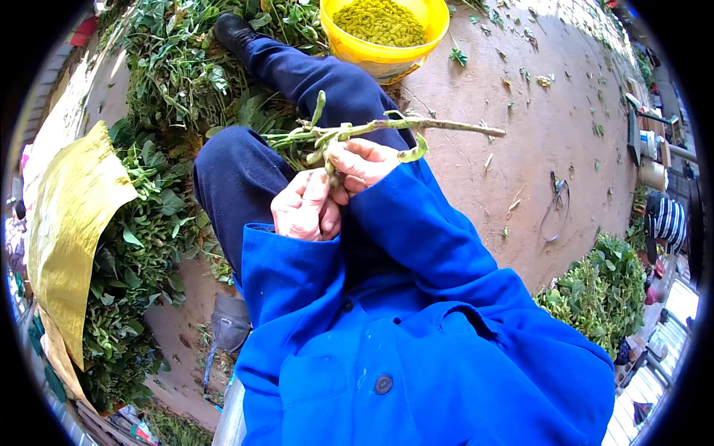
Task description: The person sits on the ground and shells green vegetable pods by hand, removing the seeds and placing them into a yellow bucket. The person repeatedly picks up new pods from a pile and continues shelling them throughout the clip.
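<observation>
A cut soybean stalk (446,124) lies crosswise above my lap, its bare end to the right. Green pods hang from it, and one curved pod (414,149) dangles beside my right wrist. My right hand (365,161) grips the pod cluster just below the stem. Close against it, my left hand (308,205) pinches the lower end of a pod (333,177) with thumb and finger. The fingers partly cover what lies between them. Beyond my knee stands a yellow bucket (362,54) holding many shelled green beans (382,23).
Cut bean plants (173,72) are heaped ahead and left, partly under a yellow woven sheet (83,206). Another plant heap (602,292) lies right. A strap (558,209) and leaf scraps lie on the floor (502,178). A person in a striped top (666,223) is at far right.
</observation>
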A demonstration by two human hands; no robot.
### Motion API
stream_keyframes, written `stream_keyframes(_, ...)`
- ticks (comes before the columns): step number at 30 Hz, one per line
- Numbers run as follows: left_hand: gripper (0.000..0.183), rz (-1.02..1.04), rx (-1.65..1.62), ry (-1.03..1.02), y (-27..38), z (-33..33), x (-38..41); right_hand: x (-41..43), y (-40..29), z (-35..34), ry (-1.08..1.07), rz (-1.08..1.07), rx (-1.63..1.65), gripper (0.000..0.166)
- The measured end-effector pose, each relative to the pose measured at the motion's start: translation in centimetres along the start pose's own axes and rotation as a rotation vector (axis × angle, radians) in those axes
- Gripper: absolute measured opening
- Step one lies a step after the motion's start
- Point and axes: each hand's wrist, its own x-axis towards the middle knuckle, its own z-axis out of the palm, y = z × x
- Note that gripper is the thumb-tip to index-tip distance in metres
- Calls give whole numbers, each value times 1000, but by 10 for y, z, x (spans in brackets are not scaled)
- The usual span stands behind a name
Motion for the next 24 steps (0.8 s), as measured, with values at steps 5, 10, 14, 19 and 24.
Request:
stream_keyframes(5,16,-91,-125,-9,-5,-1,15,2,0,-7,60,-57,-89,20)
stream_keyframes(10,9,91,228,95,-7,9,10,-5,2,-14,145,-103,-403,27)
stream_keyframes(14,7,177,329,177,-14,13,11,-7,-1,-13,131,-91,-375,21)
stream_keyframes(19,7,233,414,194,-10,19,5,-8,8,-21,80,-434,-675,17)
stream_keyframes(24,17,607,796,331,-16,8,18,-14,-7,-16,203,-94,-275,16)
